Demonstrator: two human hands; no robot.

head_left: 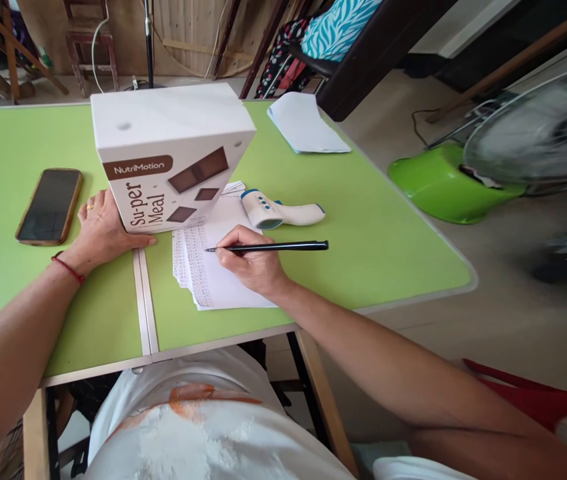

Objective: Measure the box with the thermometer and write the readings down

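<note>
Gripping one black pen (296,246), the right hand (253,268) has its thumb and fingers closed near the writing end, with the tip just over or on the papers (216,283); whether it touches cannot be told. The papers, several overlapping sheets whose exact number cannot be made out, lie on the green table (393,260) in front of the person, and two columns of small, dense marks run down their left side.

The left hand (101,223) lies against the lower left of one white box (176,157), its fingers bent at the side and its thumb stretched along the bottom edge; I cannot tell whether it grips the box or only rests there. One ring (90,207) is on that hand, and one red cord (67,267) circles the wrist. The box stands upright behind the papers, hiding part of their far end, and shows three brown bars plus the words "NutriMotion" and "Su-per Meal".

Just right of the box lies one white and blue thermometer (283,211) with three blue dots, its wide end by the papers. One phone (49,207), dark screen up, lies left of the left hand. One separate white pad (309,123) sits near the far right edge. Beyond the table are one fan (546,133) and one bright green tub (436,183).
</note>
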